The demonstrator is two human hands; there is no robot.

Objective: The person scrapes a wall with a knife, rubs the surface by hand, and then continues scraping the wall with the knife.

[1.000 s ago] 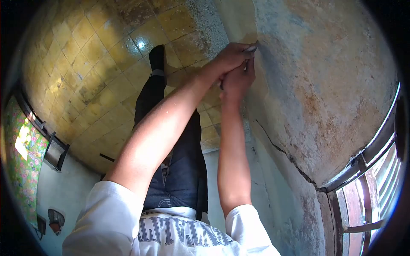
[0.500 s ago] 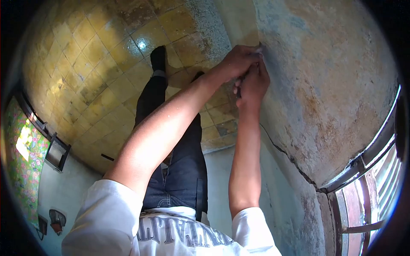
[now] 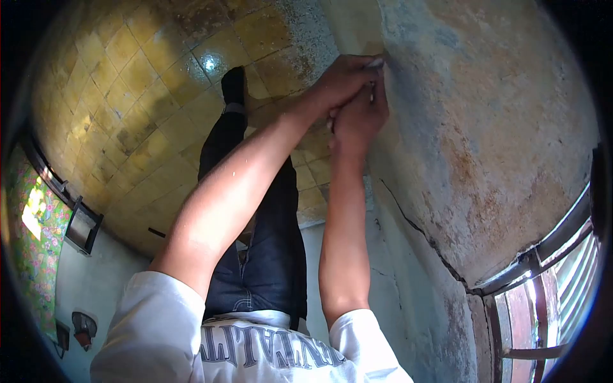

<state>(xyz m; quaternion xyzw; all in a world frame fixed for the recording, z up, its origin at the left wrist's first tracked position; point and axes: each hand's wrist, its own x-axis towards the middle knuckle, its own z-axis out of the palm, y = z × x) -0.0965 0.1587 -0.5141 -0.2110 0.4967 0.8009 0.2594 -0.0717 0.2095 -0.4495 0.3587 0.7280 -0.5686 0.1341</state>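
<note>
My left hand (image 3: 348, 78) and my right hand (image 3: 363, 120) are pressed together beside the weathered wall (image 3: 440, 115). The left hand's fingers are closed in a pinch, and a small pale bit (image 3: 375, 63) shows at their tips, too small to name. Just below it, my right hand is curled closed with its fingers reaching up toward the left fingertips. Whatever the right hand holds is hidden by the fingers and shadow.
Stained yellow tiles (image 3: 134, 121) cover the floor, with a dark-socked foot (image 3: 234, 86) on them. A crack (image 3: 418, 228) runs along the wall toward a slatted window (image 3: 536, 313) at lower right. Flowered cloth (image 3: 38, 255) hangs at left.
Both hands have shifted slightly left, staying together, and a little away from the wall. A dark thing seen in the right hand earlier is now hidden.
</note>
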